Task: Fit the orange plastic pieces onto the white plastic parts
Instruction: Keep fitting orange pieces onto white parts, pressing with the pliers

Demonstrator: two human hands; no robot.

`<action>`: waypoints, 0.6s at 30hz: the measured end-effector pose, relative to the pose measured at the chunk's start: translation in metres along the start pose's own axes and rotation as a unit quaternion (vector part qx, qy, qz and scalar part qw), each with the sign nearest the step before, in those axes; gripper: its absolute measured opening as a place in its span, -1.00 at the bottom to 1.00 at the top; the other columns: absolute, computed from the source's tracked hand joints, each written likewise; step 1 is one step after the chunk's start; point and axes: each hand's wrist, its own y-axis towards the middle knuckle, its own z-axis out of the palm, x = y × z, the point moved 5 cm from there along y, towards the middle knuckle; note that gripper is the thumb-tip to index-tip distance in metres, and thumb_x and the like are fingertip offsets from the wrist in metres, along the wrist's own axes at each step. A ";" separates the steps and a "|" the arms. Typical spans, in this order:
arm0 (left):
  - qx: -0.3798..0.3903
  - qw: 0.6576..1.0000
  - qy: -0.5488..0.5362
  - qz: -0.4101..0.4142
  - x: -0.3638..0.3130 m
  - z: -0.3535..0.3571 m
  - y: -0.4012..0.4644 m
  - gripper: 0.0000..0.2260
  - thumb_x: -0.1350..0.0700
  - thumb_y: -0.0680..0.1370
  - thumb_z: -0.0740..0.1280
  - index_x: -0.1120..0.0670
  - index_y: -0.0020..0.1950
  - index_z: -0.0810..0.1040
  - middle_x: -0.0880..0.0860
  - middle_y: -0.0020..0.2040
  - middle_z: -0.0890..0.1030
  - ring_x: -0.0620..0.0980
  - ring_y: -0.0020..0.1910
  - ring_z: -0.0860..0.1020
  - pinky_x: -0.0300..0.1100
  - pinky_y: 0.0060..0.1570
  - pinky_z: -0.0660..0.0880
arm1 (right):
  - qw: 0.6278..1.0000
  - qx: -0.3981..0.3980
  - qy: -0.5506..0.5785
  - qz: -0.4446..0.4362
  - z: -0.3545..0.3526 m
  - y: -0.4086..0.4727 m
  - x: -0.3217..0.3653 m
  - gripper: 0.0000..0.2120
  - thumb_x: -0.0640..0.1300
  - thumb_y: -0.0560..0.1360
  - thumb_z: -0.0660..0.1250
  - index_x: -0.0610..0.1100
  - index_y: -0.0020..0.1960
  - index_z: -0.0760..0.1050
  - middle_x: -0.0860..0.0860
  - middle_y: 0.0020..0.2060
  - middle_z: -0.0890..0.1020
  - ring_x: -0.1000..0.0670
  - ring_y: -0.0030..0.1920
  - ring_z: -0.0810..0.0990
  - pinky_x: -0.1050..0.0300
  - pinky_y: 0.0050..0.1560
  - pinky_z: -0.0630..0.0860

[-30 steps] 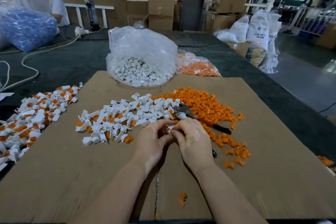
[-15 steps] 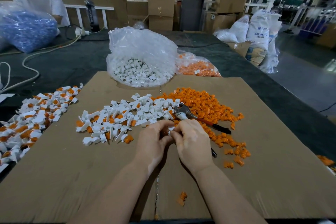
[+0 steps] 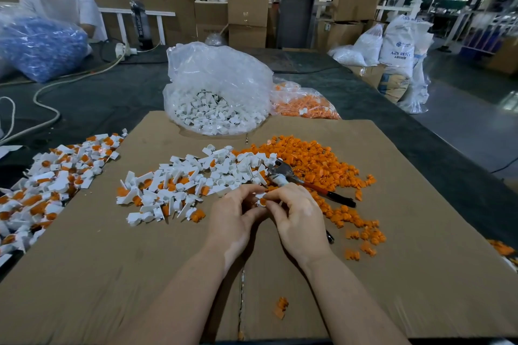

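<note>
Hands, frame centre: left hand (image 3: 235, 216) and right hand (image 3: 297, 213) unmoved, fingers still pinching white part (image 3: 262, 195) with orange piece (image 3: 263, 201) now showing; fitting apparently near-complete.

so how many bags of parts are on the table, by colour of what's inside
white parts bag: 1
orange parts bag: 1
blue parts bag: 1
total: 3

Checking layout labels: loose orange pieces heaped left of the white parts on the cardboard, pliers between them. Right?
Not quite. The head view shows the loose orange pieces heaped right of the white parts on the cardboard; pliers between them.
</note>
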 end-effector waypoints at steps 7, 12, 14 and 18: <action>-0.005 1.000 -0.001 0.006 -0.002 0.001 -0.001 -0.75 0.21 0.43 0.44 -0.02 0.06 0.57 -0.18 -0.21 0.52 -0.28 -0.22 0.46 -0.57 -0.23 0.34 | 0.999 0.034 -0.010 0.000 0.003 0.002 0.000 -0.91 -0.30 0.47 0.32 -0.16 -0.12 0.58 0.06 -0.19 0.52 0.08 -0.09 0.41 0.24 -0.08 0.36; -0.074 0.997 -0.027 -0.012 0.002 -0.006 0.000 -0.74 0.27 0.48 0.36 -0.07 0.03 0.52 -0.08 -0.15 0.51 -0.18 -0.17 0.47 -0.46 -0.16 0.35 | 0.998 -0.034 -0.042 -0.014 -0.002 0.001 0.001 -0.89 -0.33 0.43 0.38 -0.19 -0.07 0.61 -0.02 -0.18 0.60 -0.02 -0.08 0.51 0.21 -0.02 0.43; -0.123 0.992 -0.026 -0.035 0.005 -0.012 0.000 -0.78 0.29 0.52 0.31 -0.02 0.03 0.56 -0.04 -0.08 0.46 -0.07 -0.05 0.49 -0.42 -0.06 0.33 | 0.997 -0.058 -0.058 -0.006 -0.003 0.000 0.000 -0.87 -0.38 0.41 0.38 -0.22 -0.09 0.61 -0.05 -0.19 0.61 -0.06 -0.08 0.54 0.18 -0.01 0.45; -0.167 0.983 -0.012 -0.080 0.011 -0.016 0.001 -0.71 0.33 0.57 0.19 0.17 0.27 0.48 0.00 0.04 0.32 -0.11 -0.04 0.41 -0.73 -0.16 0.16 | 0.994 -0.053 -0.097 -0.018 0.001 -0.001 -0.001 -0.84 -0.45 0.37 0.38 -0.26 -0.11 0.62 -0.10 -0.21 0.62 -0.13 -0.14 0.56 0.04 -0.08 0.53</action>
